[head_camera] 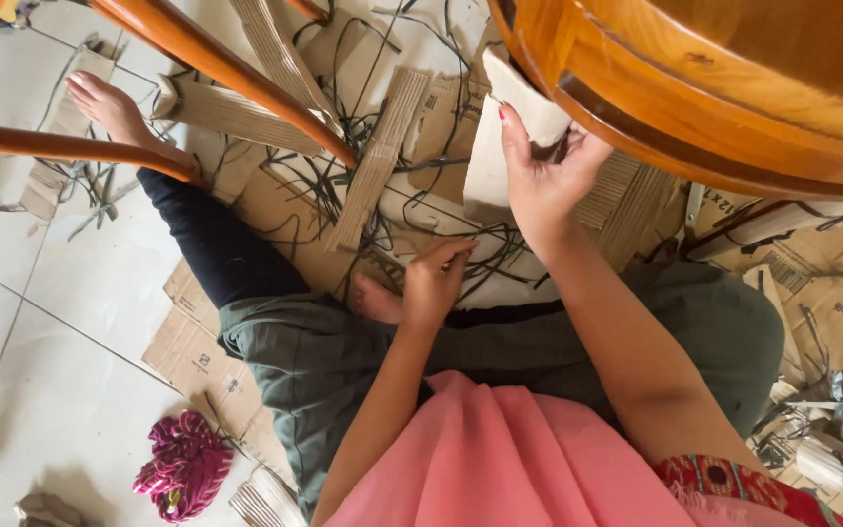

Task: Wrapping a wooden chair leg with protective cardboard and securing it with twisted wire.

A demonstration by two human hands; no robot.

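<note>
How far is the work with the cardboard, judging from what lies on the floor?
Done: many thin dark strips and corrugated strips lie scattered on the floor. In hand: the right hand holds a cardboard piece under the wooden table's edge, while the left hand pinches something small. Left: flat cardboard sheets at right look whole.

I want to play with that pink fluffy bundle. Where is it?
In the head view, the pink bundle lies on the tiled floor at the lower left, beside the flat cardboard and left of the person's green-clad leg.
</note>
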